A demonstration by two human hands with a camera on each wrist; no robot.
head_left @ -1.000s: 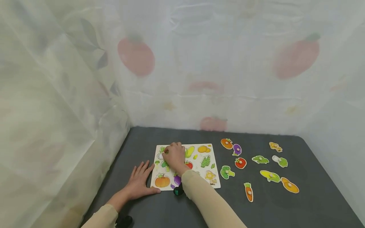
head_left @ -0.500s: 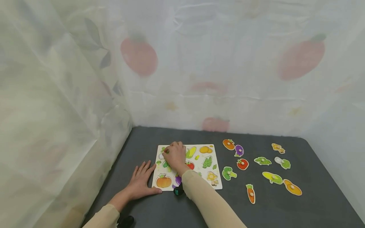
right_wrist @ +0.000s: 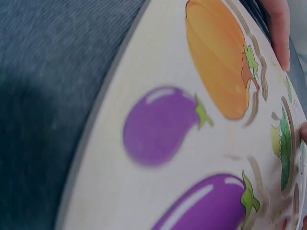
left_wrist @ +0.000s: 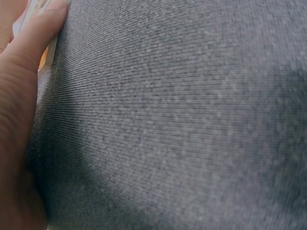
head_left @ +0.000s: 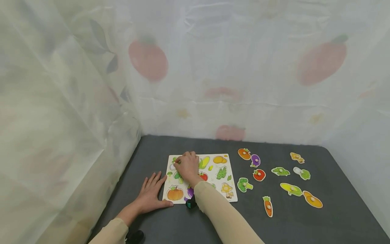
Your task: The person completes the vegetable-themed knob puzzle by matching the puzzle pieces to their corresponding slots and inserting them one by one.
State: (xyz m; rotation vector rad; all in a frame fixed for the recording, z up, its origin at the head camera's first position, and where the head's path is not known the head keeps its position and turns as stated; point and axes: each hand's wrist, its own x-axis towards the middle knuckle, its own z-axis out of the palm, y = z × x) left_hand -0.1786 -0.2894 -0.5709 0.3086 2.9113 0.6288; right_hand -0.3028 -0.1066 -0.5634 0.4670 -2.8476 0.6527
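A white wooden puzzle board point(head_left: 212, 176) printed with vegetables lies on the dark table. My right hand point(head_left: 187, 167) reaches over its upper left part. Thumb and fingertips pinch at a green-and-white vegetable puzzle piece point(head_left: 172, 166), mostly covered by the hand. My left hand point(head_left: 149, 198) is spread flat at the board's left side, with its thumb point(left_wrist: 41, 28) on the lower left corner. In the right wrist view, the pumpkin picture point(right_wrist: 218, 57) and eggplant picture point(right_wrist: 206, 206) show in the board's recesses.
Several loose knobbed pieces lie right of the board. They include a broccoli point(head_left: 243, 185), tomato point(head_left: 257, 177), carrot point(head_left: 268, 207), corn point(head_left: 289, 189), eggplant point(head_left: 255, 161) and pumpkin point(head_left: 243, 153). A patterned white curtain point(head_left: 231, 84) hangs behind the table.
The view has shifted slightly. Both hands keep their places at the board, and the loose pieces lie as before.
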